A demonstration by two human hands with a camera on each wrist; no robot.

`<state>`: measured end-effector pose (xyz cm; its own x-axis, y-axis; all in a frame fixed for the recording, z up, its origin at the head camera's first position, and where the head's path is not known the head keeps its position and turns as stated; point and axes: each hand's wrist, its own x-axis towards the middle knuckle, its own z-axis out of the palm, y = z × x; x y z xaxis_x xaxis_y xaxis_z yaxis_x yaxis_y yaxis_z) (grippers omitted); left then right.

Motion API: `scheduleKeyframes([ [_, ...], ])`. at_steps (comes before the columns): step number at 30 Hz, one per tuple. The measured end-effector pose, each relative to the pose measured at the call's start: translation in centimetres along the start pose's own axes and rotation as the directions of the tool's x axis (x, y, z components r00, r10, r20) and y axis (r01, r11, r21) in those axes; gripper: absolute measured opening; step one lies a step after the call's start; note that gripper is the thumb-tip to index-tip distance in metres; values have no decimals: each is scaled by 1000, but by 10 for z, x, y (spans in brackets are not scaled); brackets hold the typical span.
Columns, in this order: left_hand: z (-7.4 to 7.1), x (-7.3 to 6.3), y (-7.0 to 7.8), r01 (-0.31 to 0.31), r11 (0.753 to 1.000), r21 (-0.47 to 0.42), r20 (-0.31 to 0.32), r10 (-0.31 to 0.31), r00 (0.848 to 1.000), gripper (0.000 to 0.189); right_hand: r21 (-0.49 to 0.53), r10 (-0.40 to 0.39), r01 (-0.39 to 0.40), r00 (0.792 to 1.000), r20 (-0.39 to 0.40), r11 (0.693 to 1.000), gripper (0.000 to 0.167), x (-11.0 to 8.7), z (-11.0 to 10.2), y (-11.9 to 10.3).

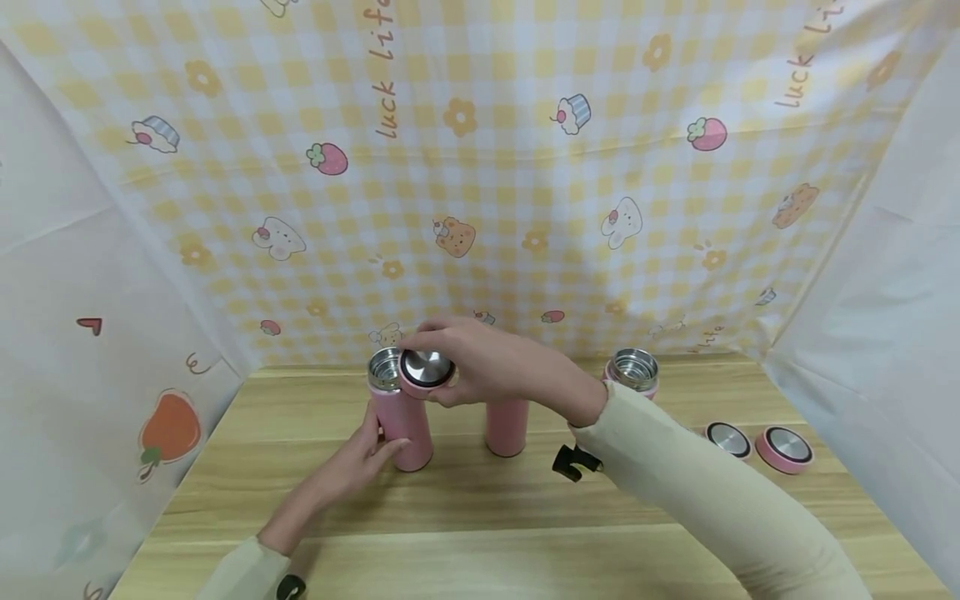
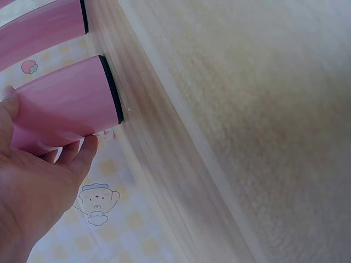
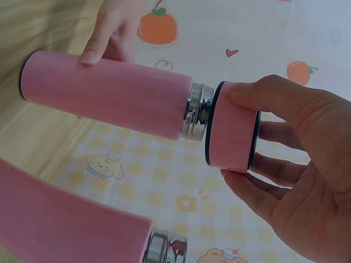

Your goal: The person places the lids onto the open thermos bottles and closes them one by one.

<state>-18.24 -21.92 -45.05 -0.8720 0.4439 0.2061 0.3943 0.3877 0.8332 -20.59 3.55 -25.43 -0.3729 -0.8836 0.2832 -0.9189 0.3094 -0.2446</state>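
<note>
A pink thermos flask (image 1: 406,432) with a bare steel neck stands upright on the left of the table. Low on its body, my left hand (image 1: 358,462) holds it with thumb and fingers around the side, as the left wrist view also shows. My right hand (image 1: 487,360) grips a pink lid (image 3: 233,129) by its rim. The lid is off the flask, just beside the steel mouth (image 3: 197,112) and slightly apart from it in the right wrist view. A second pink flask (image 1: 507,429) stands to the right, its top hidden by my right hand in the head view.
Farther right, a third uncapped flask (image 1: 633,372) is partly hidden behind my right sleeve (image 1: 675,467). Two pink lids, one (image 1: 727,439) beside another (image 1: 785,450), lie on the wooden table (image 1: 465,554) at the right. A checked cloth (image 1: 495,192) hangs behind.
</note>
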Motion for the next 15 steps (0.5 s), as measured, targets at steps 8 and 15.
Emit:
scheduleKeyframes([
  [8,0,2,-2,-29,999,-32,0,29,1000,72,29,22,-23,999,26,999,47,16,-1,4],
  [15,0,2,-3,-40,999,-36,0,40,999,76,58,29,-32,998,56,998,45,26,-3,7],
])
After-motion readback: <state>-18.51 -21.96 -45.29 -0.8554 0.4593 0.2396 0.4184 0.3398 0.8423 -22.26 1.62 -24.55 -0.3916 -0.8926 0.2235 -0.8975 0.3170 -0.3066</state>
